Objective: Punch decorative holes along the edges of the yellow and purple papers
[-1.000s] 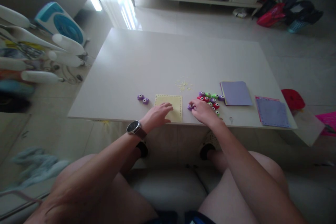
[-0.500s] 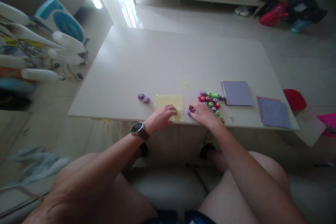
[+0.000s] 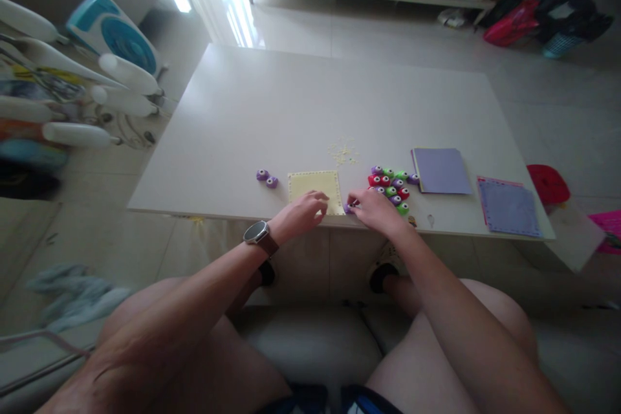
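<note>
1. Head view, the hands: the left hand (image 3: 301, 213) rests on the near edge of the yellow paper (image 3: 314, 189), at about 6 o'clock of the sheet, with the fingers curled down on it. Whether they pinch the edge or only press on it cannot be told. A watch (image 3: 257, 233) is on the left wrist.

2. Head view, the right hand (image 3: 376, 208): it is just beside the yellow paper, at 3 o'clock of it, and its fingertips are closed around a small purple punch (image 3: 348, 208). This punch touches or nearly touches the right edge of the sheet.

3. Head view, what looks done: the yellow paper shows a row of small holes along its border, and yellow scraps (image 3: 343, 154) lie on the table (image 3: 301, 97) at 1 o'clock from the sheet. As a judgement, much of the border is already punched; how much of the near edge is finished is hidden by the hands.

4. Head view, what looks left: a pile of punches (image 3: 392, 185) in red, green and purple lies at 3 o'clock from the sheet, and two purple punches (image 3: 266, 178) lie apart at 9 o'clock. The lilac paper (image 3: 440, 170) further at 3 o'clock looks plain, so probably not worked yet. The second lilac sheet (image 3: 507, 207), at the right end of the table, seems to have a dotted border, but it is too small to be sure.
</note>
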`<state>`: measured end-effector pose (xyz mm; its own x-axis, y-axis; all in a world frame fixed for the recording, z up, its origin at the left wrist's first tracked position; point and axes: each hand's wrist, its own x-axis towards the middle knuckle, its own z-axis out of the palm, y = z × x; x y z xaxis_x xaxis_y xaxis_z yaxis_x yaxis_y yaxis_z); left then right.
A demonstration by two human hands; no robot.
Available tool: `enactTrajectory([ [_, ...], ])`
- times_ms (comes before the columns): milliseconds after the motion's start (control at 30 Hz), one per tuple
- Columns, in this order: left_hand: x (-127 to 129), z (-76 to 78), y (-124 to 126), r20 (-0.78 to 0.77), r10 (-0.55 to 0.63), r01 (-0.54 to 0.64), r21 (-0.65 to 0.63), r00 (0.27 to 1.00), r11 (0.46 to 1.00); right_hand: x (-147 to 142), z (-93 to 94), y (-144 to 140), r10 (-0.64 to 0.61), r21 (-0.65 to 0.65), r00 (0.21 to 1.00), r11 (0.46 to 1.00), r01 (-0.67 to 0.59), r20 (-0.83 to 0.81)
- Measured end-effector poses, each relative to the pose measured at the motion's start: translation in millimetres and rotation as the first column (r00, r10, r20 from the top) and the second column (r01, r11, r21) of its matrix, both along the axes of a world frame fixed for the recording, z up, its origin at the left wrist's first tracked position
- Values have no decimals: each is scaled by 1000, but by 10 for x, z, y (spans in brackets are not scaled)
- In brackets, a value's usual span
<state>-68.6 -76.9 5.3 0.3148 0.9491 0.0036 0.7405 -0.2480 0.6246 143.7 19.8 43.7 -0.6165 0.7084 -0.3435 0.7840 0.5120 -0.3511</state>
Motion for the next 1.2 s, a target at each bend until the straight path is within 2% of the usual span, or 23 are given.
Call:
enactTrajectory([
  [1200,7,-23,13,-12,-32,32,28,999,999,-46,38,-17,16,-59,1000,998,-17,-18],
])
